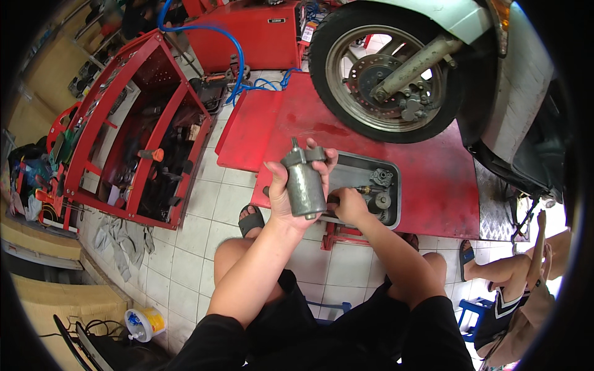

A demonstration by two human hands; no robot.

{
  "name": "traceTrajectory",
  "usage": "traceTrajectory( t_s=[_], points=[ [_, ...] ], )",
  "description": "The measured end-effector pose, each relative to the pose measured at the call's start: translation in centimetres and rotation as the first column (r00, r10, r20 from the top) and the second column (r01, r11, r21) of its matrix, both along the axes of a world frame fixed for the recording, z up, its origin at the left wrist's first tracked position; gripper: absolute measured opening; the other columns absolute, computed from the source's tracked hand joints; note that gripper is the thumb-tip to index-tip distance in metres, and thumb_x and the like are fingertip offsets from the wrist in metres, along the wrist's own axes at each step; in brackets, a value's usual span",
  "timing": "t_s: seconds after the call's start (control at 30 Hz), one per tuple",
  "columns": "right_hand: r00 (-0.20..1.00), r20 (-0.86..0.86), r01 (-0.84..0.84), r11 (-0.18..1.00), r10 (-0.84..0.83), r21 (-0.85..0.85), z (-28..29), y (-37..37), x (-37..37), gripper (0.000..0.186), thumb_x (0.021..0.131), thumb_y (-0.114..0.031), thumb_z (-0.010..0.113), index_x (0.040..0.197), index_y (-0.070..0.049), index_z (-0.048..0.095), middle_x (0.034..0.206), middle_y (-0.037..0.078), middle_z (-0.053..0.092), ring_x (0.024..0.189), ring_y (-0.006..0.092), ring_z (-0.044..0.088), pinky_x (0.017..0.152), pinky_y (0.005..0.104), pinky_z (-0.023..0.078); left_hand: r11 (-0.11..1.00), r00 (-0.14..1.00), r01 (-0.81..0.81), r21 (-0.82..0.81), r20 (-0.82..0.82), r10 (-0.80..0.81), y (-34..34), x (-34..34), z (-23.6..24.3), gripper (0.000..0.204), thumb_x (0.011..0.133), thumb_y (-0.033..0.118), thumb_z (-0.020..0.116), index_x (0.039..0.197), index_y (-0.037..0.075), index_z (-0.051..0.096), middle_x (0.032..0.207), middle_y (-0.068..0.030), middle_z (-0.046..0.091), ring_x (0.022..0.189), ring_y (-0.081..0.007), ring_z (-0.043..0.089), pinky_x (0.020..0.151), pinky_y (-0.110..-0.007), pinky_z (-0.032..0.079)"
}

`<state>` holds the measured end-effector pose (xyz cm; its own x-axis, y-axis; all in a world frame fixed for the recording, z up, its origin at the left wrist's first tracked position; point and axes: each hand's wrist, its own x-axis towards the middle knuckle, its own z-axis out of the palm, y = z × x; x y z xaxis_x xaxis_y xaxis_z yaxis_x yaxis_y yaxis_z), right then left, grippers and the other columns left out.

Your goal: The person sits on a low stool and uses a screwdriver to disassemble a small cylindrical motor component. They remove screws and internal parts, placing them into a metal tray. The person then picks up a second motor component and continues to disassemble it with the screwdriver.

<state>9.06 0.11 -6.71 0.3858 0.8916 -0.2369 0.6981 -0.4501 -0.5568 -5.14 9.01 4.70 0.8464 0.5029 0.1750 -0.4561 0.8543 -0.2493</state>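
Note:
My left hand is closed around a scuffed grey metal cylinder, like a small motor, with a toothed shaft upward and a bracket at its top. Behind it lies a grey metal tray on a red platform. At the tray's left part, my right hand has curled fingers, partly hidden, on something dark that I cannot make out. Just right of that hand are metal parts in the tray, among them a small housing and cylindrical pieces.
A scooter's front wheel stands over the platform. Left are a red tool cart with an orange-handled tool, a blue hose, grey rags and a white bucket. A red cabinet stands behind. Another person sits at right.

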Motion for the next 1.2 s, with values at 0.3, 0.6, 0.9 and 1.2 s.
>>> traceTrajectory(
  t_s=[0.3, 0.6, 0.9, 1.2],
  points=[
    [0.991, -0.013, 0.136, 0.990, -0.137, -0.035, 5.4, -4.1, 2.4, 0.023, 0.081, -0.018, 0.075, 0.099, -0.004, 0.074, 0.095, 0.020, 0.071, 0.094, 0.0365, 0.068, 0.084, 0.0437, 0.054, 0.988, 0.849, -0.039, 0.148, -0.517, 0.111, -3.2, 1.9, -0.1, 0.086, 0.062, 0.067, 0.081, 0.113, 0.002, 0.057, 0.103, -0.0089, 0.060, 0.096, -0.0232, 0.056, 0.076, -0.028, 0.053],
    [0.886, -0.393, 0.405, 0.823, -0.245, 0.398, 9.5, -7.9, 4.4, 0.021, 0.078, -0.012, 0.078, 0.094, 0.002, 0.073, 0.081, 0.013, 0.073, 0.068, 0.0187, 0.063, 0.066, 0.0314, 0.050, 0.988, 0.613, -0.097, 0.120, -0.775, 0.154, -4.8, 4.5, -1.6, 0.068, 0.078, 0.062, 0.073, 0.110, 0.004, 0.058, 0.106, -0.0110, 0.062, 0.091, -0.0231, 0.062, 0.082, -0.029, 0.060],
    [0.800, -0.598, 0.454, 0.696, -0.044, 0.556, 12.0, -10.7, 3.2, 0.016, 0.081, -0.002, 0.076, 0.094, 0.005, 0.070, 0.069, 0.002, 0.056, 0.055, 0.0038, 0.050, 0.050, 0.0251, 0.042, 0.938, 0.576, 0.327, 0.112, -0.811, -0.104, -7.0, 4.7, -1.8, 0.067, 0.091, 0.071, 0.046, 0.112, 0.008, 0.059, 0.096, -0.0077, 0.064, 0.077, -0.0218, 0.060, 0.063, -0.035, 0.048],
    [0.957, -0.286, 0.201, 0.577, 0.059, 0.792, 13.2, -11.6, 2.8, 0.019, 0.076, 0.000, 0.079, 0.092, 0.004, 0.070, 0.096, 0.009, 0.066, 0.078, 0.0204, 0.070, 0.064, 0.0306, 0.056, 0.747, 0.651, 0.411, 0.523, -0.742, 0.161, -8.1, 4.6, -2.4, 0.062, 0.099, 0.059, 0.035, 0.129, 0.007, 0.051, 0.093, -0.0052, 0.061, 0.068, -0.0214, 0.060, 0.056, -0.035, 0.046]
  ],
)
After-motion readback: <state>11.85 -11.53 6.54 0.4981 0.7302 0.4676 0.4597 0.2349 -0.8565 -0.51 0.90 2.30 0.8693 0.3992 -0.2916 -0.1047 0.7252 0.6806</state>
